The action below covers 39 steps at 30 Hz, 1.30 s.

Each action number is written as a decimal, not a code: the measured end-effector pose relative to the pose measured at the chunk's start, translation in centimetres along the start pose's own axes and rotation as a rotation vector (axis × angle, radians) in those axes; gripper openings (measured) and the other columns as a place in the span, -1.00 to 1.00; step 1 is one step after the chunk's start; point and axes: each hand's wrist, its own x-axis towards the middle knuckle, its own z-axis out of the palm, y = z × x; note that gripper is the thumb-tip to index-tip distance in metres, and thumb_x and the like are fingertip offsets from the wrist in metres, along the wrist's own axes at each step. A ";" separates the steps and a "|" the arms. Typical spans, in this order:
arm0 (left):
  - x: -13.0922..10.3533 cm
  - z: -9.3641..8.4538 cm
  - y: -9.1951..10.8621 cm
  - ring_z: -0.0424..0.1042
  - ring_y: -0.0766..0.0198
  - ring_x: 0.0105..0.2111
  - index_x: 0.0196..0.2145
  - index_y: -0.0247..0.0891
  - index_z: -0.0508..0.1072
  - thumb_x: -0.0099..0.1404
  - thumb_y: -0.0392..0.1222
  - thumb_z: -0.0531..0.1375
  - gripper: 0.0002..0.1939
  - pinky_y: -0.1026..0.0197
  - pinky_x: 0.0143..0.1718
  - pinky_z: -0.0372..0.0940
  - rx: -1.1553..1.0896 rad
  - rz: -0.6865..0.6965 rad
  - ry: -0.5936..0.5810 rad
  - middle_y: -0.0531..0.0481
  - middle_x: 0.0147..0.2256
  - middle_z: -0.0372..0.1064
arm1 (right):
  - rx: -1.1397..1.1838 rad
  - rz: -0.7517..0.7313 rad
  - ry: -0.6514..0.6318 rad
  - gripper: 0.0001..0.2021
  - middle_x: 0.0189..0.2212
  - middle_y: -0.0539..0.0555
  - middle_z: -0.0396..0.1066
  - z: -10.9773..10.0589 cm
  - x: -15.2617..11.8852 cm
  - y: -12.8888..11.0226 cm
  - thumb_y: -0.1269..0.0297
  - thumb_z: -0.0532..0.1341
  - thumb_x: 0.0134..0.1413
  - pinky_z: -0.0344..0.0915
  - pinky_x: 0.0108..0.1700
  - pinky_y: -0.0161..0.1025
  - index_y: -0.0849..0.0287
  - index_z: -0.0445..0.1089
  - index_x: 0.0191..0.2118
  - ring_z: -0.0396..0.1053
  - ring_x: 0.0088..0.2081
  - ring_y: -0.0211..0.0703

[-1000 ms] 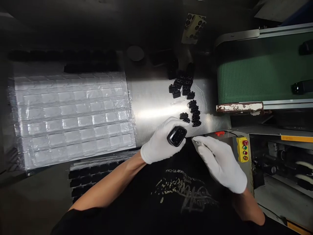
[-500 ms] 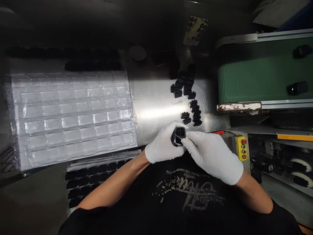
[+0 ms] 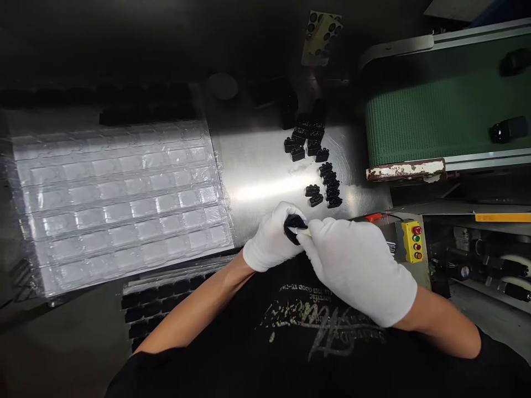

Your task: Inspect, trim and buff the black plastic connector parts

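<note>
My left hand (image 3: 271, 237), in a white glove, is wrapped round a black hollow part (image 3: 294, 222) and holds it in front of my chest. My right hand (image 3: 359, 268), also gloved in white, pinches a slim pale tool, perhaps tweezers (image 3: 299, 231), whose tip lies across the mouth of that part. What the tip touches inside cannot be made out. Just beyond my hands, small black block-shaped pieces (image 3: 332, 193) lie in a row and in loose groups on the metal table (image 3: 257, 188).
Left stands a clear plastic tray (image 3: 124, 204) with rows of pockets. Below it are trays of black parts (image 3: 153, 304). On the right, a green conveyor belt (image 3: 423, 116) carries black parts (image 3: 508, 130); a yellow button box (image 3: 412, 241) sits under it. A sticker sheet (image 3: 321, 37) lies far back.
The black part has tilted in my left hand, so its inside faces me less. My right hand has turned and shifted slightly left, and the tool now looks pale. The whole view has tilted a little.
</note>
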 end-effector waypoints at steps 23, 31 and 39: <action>1.0 4.8 -2.0 0.55 0.10 -0.38 -0.20 -0.23 0.40 0.30 -0.25 0.18 -0.90 0.11 -0.37 0.38 0.580 -0.041 -0.557 -0.09 -0.31 0.55 | 0.459 0.375 0.006 -0.53 -0.60 -0.07 0.19 8.0 -1.0 5.6 0.06 0.17 0.34 -0.10 -0.37 -0.21 0.15 0.21 -0.58 0.03 -0.48 -0.27; 0.0 10.5 -3.0 0.59 -0.12 -0.30 -0.04 -0.31 0.41 0.33 -0.16 0.18 -0.73 -0.01 -0.30 0.37 0.680 0.012 -0.792 -0.22 -0.27 0.56 | 0.754 0.599 -0.044 -0.51 -0.61 -0.10 0.07 12.2 -4.2 9.3 0.01 0.14 0.30 -0.08 -0.36 -0.24 0.13 0.09 -0.60 0.01 -0.44 -0.27; 2.3 8.7 -8.0 0.60 -0.08 -0.21 0.05 -0.37 0.41 0.32 -0.03 0.25 -0.56 0.08 -0.26 0.42 0.622 -0.421 -0.788 -0.30 -0.17 0.59 | 0.537 0.610 -0.220 -0.54 -0.46 0.05 0.49 11.9 -6.8 11.4 0.00 0.07 0.43 0.00 -0.31 -0.22 0.10 0.36 -0.49 0.27 -0.40 -0.16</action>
